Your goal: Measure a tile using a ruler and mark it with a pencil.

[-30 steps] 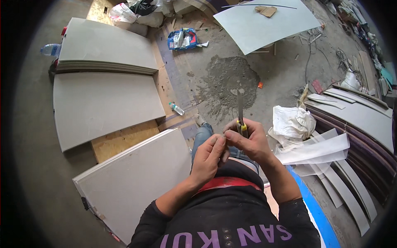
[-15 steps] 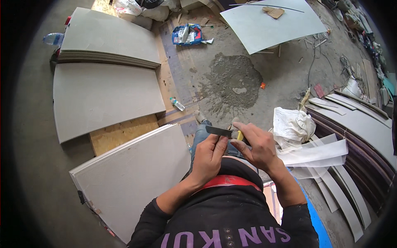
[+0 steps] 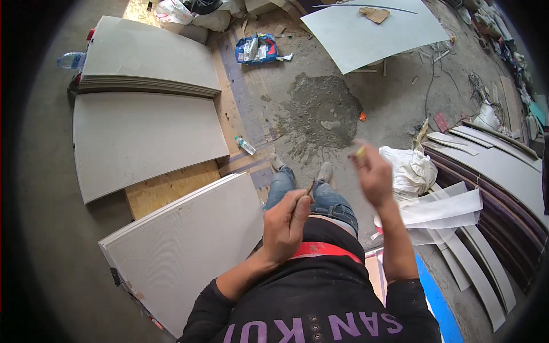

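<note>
Cataloguing from my remote seat, near to far. Item: black shirt (image 3: 309,291), red band (image 3: 323,250) at the waist. Item: left hand (image 3: 284,224), thumb and fingertips clamped on a thin brown stick (image 3: 310,189), its end showing just past the thumb; too small for me to tell its exact kind. Item: right hand (image 3: 374,177), well apart from the left, farther forward and blurred, fingers curled on a yellow piece (image 3: 361,151); I cannot tell whether an edge is exposed.

Handling note, my judgement: the stick is best pinched firmly close behind its end, left wrist braced, thumb clear of any edge; strokes light and outward, away from the left hand, the stick turned a little between them.

Item: jeans (image 3: 337,208), shoes beyond. Item: board stack (image 3: 189,246), pale, left of the legs. Item: white sack (image 3: 406,171), right side, clear sheeting (image 3: 440,208) just in front. Item: bottle (image 3: 245,145), small, lying on its side. Item: grey patch (image 3: 326,108), rough, on the floor ahead. Item: blue bag (image 3: 257,50), farther off, leftward. Item: pale panel (image 3: 377,43), far, cardboard scrap (image 3: 374,15) on top.
</note>
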The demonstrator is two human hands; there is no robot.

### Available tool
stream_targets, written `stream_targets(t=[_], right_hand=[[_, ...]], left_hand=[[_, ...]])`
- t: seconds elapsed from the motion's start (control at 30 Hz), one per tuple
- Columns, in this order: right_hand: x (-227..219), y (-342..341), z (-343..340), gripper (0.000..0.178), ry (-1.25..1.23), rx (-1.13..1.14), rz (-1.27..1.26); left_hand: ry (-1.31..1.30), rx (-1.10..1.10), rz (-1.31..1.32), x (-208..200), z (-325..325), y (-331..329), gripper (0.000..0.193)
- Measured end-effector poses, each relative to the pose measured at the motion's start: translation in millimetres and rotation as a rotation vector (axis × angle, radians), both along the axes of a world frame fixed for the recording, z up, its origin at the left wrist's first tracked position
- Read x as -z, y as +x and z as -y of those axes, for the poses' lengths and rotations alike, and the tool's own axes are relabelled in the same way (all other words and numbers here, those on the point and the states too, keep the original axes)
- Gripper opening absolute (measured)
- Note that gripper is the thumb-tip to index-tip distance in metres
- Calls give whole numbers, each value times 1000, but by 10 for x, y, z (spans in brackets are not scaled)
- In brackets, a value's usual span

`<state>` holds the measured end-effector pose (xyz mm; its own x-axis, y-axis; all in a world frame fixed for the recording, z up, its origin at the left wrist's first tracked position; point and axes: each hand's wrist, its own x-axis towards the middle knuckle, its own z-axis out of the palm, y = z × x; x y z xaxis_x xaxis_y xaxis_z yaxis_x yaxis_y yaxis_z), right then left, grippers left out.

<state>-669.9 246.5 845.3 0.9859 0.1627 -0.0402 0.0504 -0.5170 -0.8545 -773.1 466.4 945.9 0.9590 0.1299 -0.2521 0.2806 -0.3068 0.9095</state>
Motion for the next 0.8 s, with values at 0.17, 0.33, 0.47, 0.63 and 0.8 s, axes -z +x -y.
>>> stream_targets(t=[0.17, 0.33, 0.47, 0.63, 0.8], right_hand=[[-552, -168, -139, 40, 122, -228, 133], [-588, -250, -293, 50, 47, -385, 151], [-613, -310, -326, 50, 46, -374, 196], [-572, -337, -330, 49, 48, -390, 201], [-484, -318, -347, 48, 59, -379, 215]], left_hand=[[-125, -4, -193, -24, 19, -10, 23], [-177, -47, -133, 109, 17, 66, 27], [-146, -16, -123, 171, -2, -5, 26], [-80, -12, -101, 136, 5, 4, 24], [-74, -17, -93, 204, -35, -25, 24]])
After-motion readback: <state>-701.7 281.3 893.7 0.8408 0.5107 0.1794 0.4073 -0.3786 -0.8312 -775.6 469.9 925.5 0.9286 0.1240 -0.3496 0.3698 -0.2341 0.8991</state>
